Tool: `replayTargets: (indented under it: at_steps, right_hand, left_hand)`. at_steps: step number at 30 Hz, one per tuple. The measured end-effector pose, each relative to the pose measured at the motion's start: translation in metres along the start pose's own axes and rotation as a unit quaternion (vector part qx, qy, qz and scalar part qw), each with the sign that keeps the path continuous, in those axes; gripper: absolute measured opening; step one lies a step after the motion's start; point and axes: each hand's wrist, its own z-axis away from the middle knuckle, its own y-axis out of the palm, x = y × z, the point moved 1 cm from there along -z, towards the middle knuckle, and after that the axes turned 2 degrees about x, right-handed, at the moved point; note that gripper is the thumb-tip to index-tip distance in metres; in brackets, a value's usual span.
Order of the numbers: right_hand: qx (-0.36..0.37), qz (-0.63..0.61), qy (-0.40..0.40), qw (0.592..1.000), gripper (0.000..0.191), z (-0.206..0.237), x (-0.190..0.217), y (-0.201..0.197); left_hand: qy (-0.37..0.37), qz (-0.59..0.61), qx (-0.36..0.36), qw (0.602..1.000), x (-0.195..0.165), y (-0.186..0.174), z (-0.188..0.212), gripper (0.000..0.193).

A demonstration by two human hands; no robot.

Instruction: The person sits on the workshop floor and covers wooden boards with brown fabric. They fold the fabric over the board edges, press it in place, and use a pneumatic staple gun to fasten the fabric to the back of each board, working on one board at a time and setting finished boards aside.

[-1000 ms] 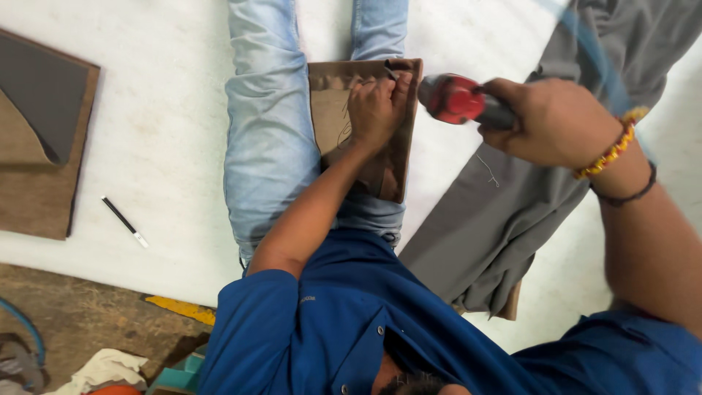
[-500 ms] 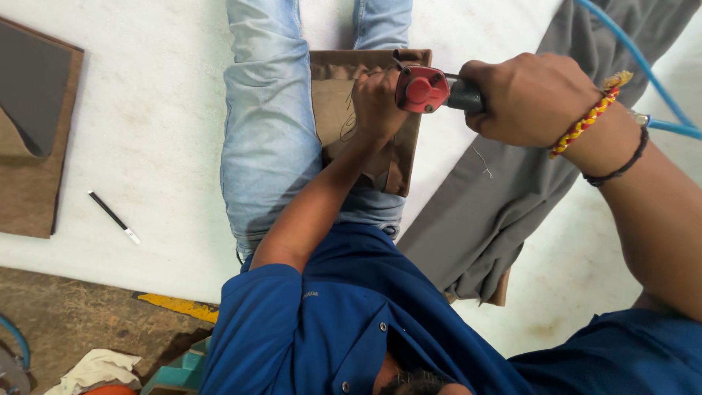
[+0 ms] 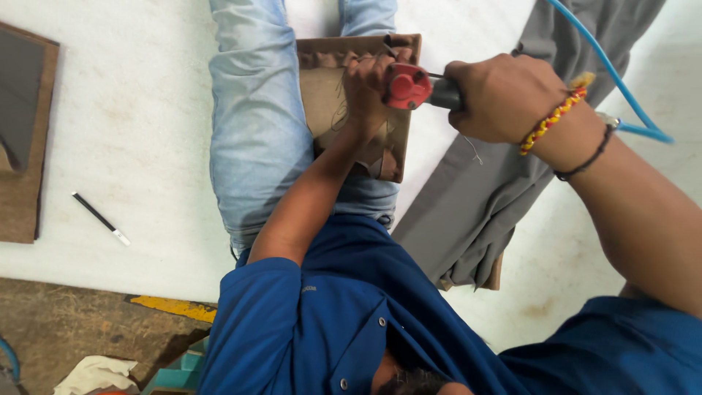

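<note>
Looking down from the head camera, I see no containers in view. My left hand [image 3: 369,88] presses flat on a brown fabric-wrapped panel [image 3: 333,102] that rests on my lap, fingers spread over its gathered upper edge; it holds the cloth down rather than closing around anything. My right hand [image 3: 504,95] is clenched around the dark grip of a red-headed pneumatic stapler [image 3: 409,85], whose nose sits against the panel's top right part, just beside my left fingers. A thin blue air hose [image 3: 621,88] curves away from the tool, past my right wrist, which wears a beaded yellow-and-red band and a dark cord.

The panel's covering is a matte, slightly fuzzy brown cloth, puckered into small pleats along the top edge and folded loosely at the lower right corner. Beside my right leg lies a length of smooth grey fabric [image 3: 482,197], draped in soft folds across the white, faintly scuffed work surface [image 3: 131,117]. Well apart to the left rests a slim black marker [image 3: 100,218] with a white end, and beyond it another flat brown board [image 3: 25,146] with a grey piece on it.
</note>
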Motion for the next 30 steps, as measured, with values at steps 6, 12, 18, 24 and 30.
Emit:
replayTargets:
  at_steps: [6,12,18,24,30]
  right_hand:
    - [-0.1,-0.114,-0.037,0.988,0.054,0.033,-0.036,0.004]
    - [-0.113,-0.228,0.057,0.965,0.057,0.075,-0.054,0.031]
    - [-0.059,-0.13,0.015,0.99,0.05,0.062,-0.015,0.021]
    - [-0.014,-0.035,-0.011,0.999,0.038,0.032,0.023,0.0]
    - [-0.011,-0.009,-0.007,1.0,0.028,0.023,0.045,-0.006]
  left_hand:
    - [-0.112,-0.029,0.059,0.992,-0.025,-0.022,-0.021,0.042]
    - [-0.085,0.103,0.114,0.985,-0.038,-0.066,-0.012,0.036]
    - [-0.033,0.106,0.092,0.99,-0.024,-0.055,-0.004,0.025]
    - [-0.036,0.059,0.101,0.992,-0.02,-0.04,0.007,0.02]
    - [-0.01,0.047,0.105,0.993,-0.014,-0.035,0.017,0.037]
